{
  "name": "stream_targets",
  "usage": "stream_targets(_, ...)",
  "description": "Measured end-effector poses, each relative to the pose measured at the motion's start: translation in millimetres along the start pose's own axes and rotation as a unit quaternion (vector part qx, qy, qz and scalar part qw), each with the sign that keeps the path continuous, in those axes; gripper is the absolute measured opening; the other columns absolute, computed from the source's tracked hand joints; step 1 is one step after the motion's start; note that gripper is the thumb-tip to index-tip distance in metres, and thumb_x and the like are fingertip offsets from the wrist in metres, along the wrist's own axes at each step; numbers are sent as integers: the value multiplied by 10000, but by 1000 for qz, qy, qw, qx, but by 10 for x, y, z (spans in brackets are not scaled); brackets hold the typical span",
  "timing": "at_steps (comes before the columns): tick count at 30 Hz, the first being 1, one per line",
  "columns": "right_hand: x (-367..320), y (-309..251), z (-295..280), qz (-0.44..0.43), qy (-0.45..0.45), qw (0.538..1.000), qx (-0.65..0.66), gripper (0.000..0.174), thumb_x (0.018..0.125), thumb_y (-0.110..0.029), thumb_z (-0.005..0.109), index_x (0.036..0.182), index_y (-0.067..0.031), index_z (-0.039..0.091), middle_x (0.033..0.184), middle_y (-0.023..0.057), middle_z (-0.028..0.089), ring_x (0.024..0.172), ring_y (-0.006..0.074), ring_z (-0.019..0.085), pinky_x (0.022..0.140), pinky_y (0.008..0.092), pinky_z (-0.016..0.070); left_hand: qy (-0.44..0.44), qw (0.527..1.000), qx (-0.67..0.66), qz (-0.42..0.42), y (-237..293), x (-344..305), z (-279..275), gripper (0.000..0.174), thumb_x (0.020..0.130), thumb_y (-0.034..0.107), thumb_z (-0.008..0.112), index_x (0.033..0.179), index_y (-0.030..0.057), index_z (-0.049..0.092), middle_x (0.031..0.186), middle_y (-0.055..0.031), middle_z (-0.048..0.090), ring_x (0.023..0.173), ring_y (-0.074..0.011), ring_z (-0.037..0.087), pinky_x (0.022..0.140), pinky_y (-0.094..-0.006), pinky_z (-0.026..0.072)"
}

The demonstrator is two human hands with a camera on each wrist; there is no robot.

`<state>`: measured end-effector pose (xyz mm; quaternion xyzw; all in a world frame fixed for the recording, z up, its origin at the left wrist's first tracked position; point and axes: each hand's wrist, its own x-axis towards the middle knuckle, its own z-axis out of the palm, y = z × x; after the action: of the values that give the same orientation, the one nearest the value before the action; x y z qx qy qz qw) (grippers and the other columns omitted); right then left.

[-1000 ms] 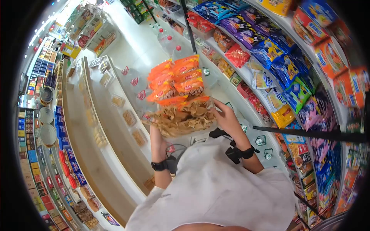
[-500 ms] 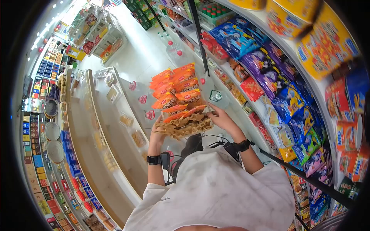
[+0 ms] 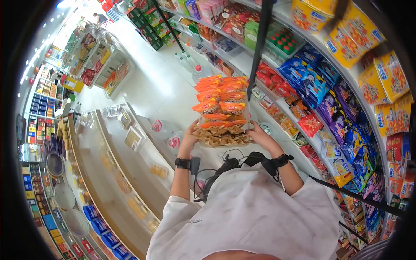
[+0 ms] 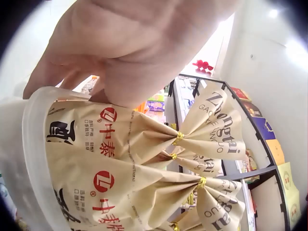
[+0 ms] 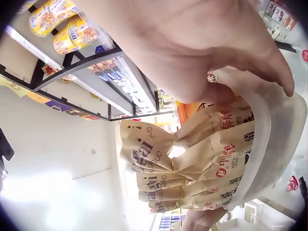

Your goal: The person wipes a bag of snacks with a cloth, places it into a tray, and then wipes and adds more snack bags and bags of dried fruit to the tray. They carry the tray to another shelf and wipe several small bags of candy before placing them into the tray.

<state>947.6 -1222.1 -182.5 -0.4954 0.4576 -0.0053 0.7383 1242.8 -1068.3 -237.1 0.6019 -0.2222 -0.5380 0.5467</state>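
Observation:
Both hands carry a translucent plastic bin by its two opposite sides. My left hand grips the left rim; in the left wrist view that hand has its fingers over the bin's edge. My right hand grips the right side, and in the right wrist view the hand curls over the rim of the bin. Tan paper bags tied with gold twists stand at the near end, also seen as bags and bags. Orange packets fill the far part.
Shelves of bagged snacks and yellow noodle tubs rise at the right. To the left runs a tiered shelf with a few packs. Large bottles stand on the floor beside it. A basket rack is farther off.
The bin, held in both hands, has shifted right and slightly up in the head view since the half-second-old frame. The surrounding shelves have shifted as the head view moved.

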Motion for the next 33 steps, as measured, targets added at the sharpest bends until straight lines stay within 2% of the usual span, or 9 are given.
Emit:
stream_targets(8, 641, -698, 102, 21, -36, 999, 33, 768, 964, -244, 560, 1572, -29, 142, 1512, 197, 365, 1361, 296, 435, 1002, 469, 492, -156, 987, 23, -18, 480, 1349, -658, 715, 862, -88, 502, 1543, 30, 318, 1193, -118, 668, 1080, -205, 667, 900, -326, 554)
stream_targets(11, 1058, -793, 85, 22, 3, 1000, 5, 644, 980, -248, 531, 1532, -33, 278, 1428, 171, 477, 1277, 256, 517, 972, 395, 507, -197, 980, -22, 10, 649, 1600, -821, 761, 844, -113, 478, 1558, 36, 261, 1267, -167, 649, 1118, -232, 660, 931, -354, 546)
stream_targets(15, 1442, -945, 126, -27, -13, 997, 72, 571, 992, -250, 517, 1497, -34, 360, 1339, 156, 563, 1179, 205, 590, 911, 347, 526, -151, 984, 93, 12, 1026, 1782, -1006, 750, 872, -106, 500, 1559, 28, 231, 1304, -200, 626, 1154, -263, 645, 999, -383, 518)
stream_targets(18, 1805, -1026, 114, -42, 19, 997, 69, 549, 1003, -298, 509, 1472, -33, 401, 1271, 127, 614, 1079, 198, 648, 904, 344, 532, -161, 986, 47, 23, 1088, 2061, -1230, 721, 904, -67, 516, 1556, 14, 222, 1295, -198, 630, 1158, -265, 643, 1010, -387, 510)
stream_targets(24, 2575, -970, 50, -61, 63, 985, 147, 474, 1008, -374, 499, 1334, -31, 536, 1182, 132, 682, 1052, 197, 676, 898, 325, 533, -160, 973, 151, 70, 1356, 2552, -1828, 660, 959, 16, 528, 1557, 14, 248, 1128, -120, 671, 1020, -193, 664, 917, -335, 541)
stream_targets(28, 3013, -994, 2, -69, 101, 946, 300, 427, 1023, -347, 481, 1257, -3, 577, 1193, 145, 694, 1066, 213, 685, 913, 322, 532, -138, 980, 136, 54, 1495, 2921, -2201, 630, 977, 76, 581, 1535, 4, 298, 1043, -79, 662, 917, -145, 647, 808, -311, 555)
stream_targets(30, 3303, -985, 39, -73, 135, 915, 373, 406, 1027, -324, 486, 1224, 17, 588, 1206, 154, 688, 1078, 216, 681, 929, 330, 534, -148, 961, 223, 72, 1603, 3034, -2436, 642, 978, 76, 578, 1538, 1, 274, 1067, -98, 674, 994, -178, 665, 855, -328, 561)
stream_targets(31, 3447, -949, 24, -75, 149, 900, 403, 397, 1029, -312, 488, 1207, 27, 594, 1212, 159, 685, 1084, 218, 679, 936, 335, 535, -134, 986, 87, 36, 1630, 3035, -2424, 668, 981, 84, 579, 1546, -5, 234, 1137, -136, 675, 1064, -213, 665, 911, -354, 557)
stream_targets(33, 3874, -737, -75, -112, 167, 866, 458, 424, 1035, -334, 497, 1221, 39, 568, 1208, 179, 678, 1090, 239, 673, 947, 345, 538, -145, 985, 85, 27, 1684, 3126, -2645, 756, 948, 70, 659, 1549, 0, 205, 1271, -193, 641, 1130, -257, 657, 955, -390, 564)
